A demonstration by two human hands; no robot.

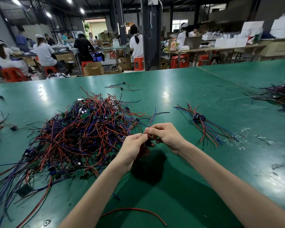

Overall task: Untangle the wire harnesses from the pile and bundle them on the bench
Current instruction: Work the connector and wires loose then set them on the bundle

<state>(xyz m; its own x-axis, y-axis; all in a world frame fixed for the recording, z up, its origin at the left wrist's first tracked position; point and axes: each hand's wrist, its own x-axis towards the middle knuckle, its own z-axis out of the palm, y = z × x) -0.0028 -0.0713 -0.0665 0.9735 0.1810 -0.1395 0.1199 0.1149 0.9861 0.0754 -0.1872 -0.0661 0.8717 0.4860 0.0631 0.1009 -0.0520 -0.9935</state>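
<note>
Red-and-blue pile (82, 132) at 9 o'clock is mostly left; one bundle (202, 122) lies at 3 o'clock. Fingers (141, 137) of your left hand (133, 148) and right hand (166, 135) pinch one harness (152, 118).

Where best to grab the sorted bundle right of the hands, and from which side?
Take the sorted bundle at its blue connector cluster, coming down from above. All wires meet there and fan out loose toward both ends, so pinching across that waist should gather every lead; the splayed tips would likely yield only a few.

Factory assy floor, green bench (187, 89), workers (44, 53), red stools (138, 63)
</note>
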